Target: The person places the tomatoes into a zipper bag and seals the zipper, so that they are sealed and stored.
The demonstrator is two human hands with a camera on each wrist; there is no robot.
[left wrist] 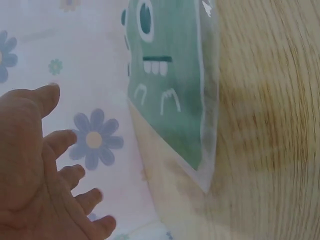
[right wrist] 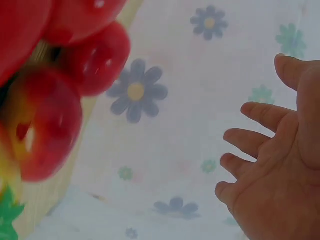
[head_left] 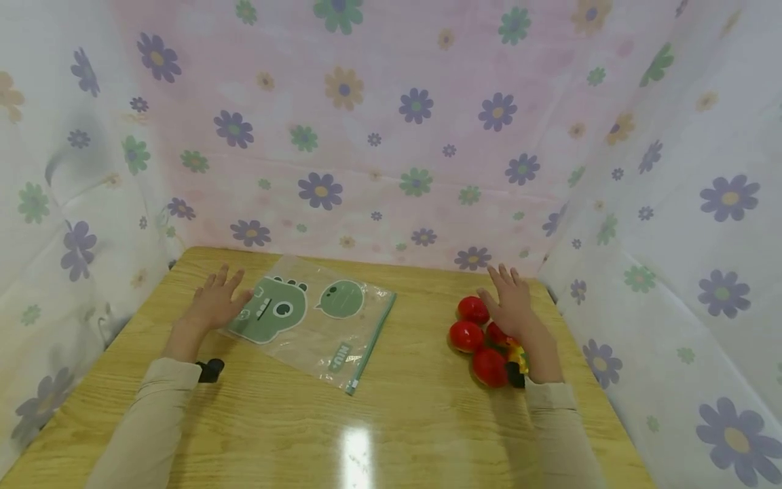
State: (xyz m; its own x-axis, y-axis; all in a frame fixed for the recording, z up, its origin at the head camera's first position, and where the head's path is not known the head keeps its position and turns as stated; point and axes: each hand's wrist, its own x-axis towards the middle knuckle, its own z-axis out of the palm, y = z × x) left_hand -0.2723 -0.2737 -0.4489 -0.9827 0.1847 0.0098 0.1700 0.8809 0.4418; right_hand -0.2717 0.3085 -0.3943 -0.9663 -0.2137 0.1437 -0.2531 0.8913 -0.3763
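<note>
A clear zip bag [head_left: 305, 339] with a green dinosaur print lies flat on the wooden table, its green zip edge on the right. Over the bag's left corner is my left hand [head_left: 215, 302], fingers spread and nothing held; the left wrist view shows that hand [left wrist: 55, 175] beside the dinosaur print [left wrist: 170, 75]. Several shiny red toy fruits [head_left: 467, 337] sit in a cluster on the right. My right hand [head_left: 512, 305], fingers extended and holding nothing, overlaps the cluster's right side and hides part of it. In the right wrist view a red and yellow fruit [right wrist: 45, 125] shows near a green leafy piece [right wrist: 9, 215].
The wooden table [head_left: 403, 421] is enclosed by flower-patterned cloth at the back [head_left: 373, 183] and on both sides. Dark wrist straps [head_left: 210, 371] show at the cuffs. A bright light reflection lies on the table's near part.
</note>
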